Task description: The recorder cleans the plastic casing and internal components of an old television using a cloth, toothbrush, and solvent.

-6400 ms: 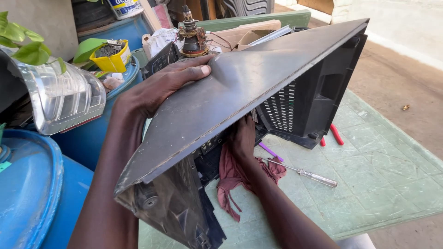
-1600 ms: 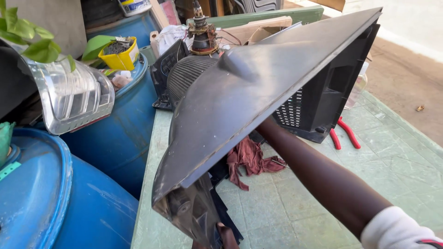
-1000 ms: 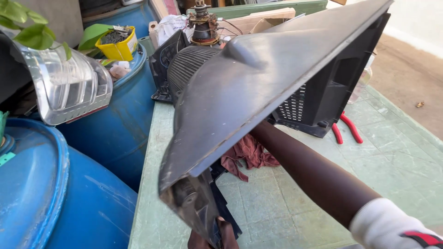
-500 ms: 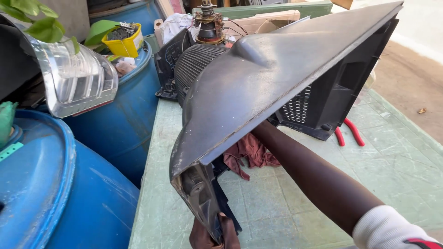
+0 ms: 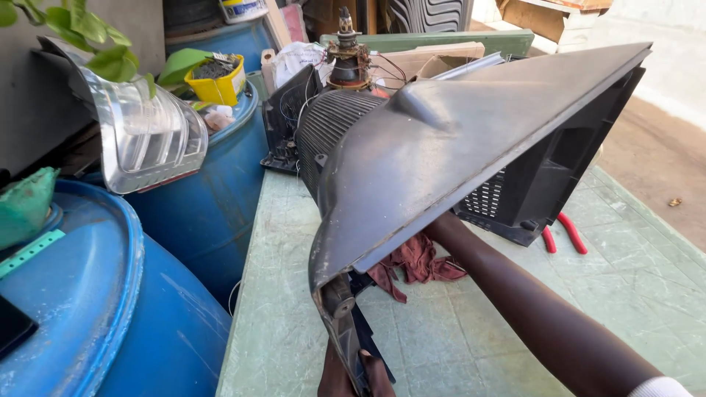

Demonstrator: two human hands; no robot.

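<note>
A dusty dark grey television back cover [image 5: 471,140] is tilted up over the green table [image 5: 456,338]. Its black front frame [image 5: 559,169] stands at the far right. My left hand [image 5: 351,376] grips the cover's lower near corner at the bottom edge of the view. My right forearm [image 5: 529,309] reaches from the lower right under the cover, and the hand itself is hidden beneath it. A dark red cloth [image 5: 415,261] lies on the table under the cover, next to my right wrist. The ribbed picture tube cone [image 5: 327,125] and its neck [image 5: 347,51] show behind the cover.
Red-handled pliers [image 5: 562,234] lie on the table by the black frame. Two blue barrels [image 5: 110,309] [image 5: 213,191] stand close on the left, with a clear plastic lens piece [image 5: 143,140] and a yellow pot [image 5: 215,81] on them. A cardboard box [image 5: 426,59] sits behind.
My left hand has left the top of the cover and now holds its lower corner. The cover has swung up and slightly right, and my right arm stays under it.
</note>
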